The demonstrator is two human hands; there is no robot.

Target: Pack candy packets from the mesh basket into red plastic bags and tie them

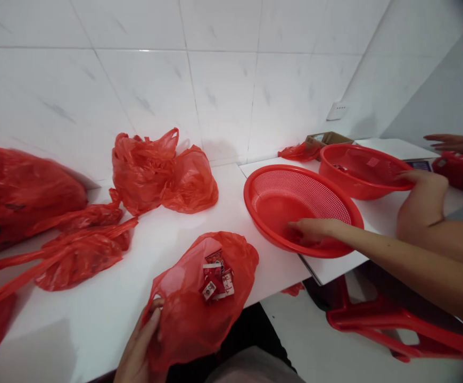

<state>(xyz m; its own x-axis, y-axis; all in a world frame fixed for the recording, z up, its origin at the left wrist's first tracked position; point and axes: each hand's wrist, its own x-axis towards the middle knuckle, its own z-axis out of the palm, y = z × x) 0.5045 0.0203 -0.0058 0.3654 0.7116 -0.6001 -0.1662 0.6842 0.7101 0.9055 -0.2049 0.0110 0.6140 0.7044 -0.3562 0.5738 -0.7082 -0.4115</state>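
Note:
My left hand (139,340) is closed on the rim of a red plastic bag (187,314), whose mouth is spread wide. Inside the bag lie several small red-and-white packets (215,279). Over to the right, my right hand (313,231) reaches down into a red plastic colander (263,183) with a perforated wall. Its fingers look stretched out toward the bottom, and nothing shows between them. The undersides of those fingers are hidden.
Tied red bags (147,170) stand against the tiled wall, with more bags (83,250) at left. A co-worker's hand (427,183) dips into a second red basket (359,186); their other hand (455,142) is near a red bundle. Behind sits a cardboard box (329,138). Below is a red stool (375,319).

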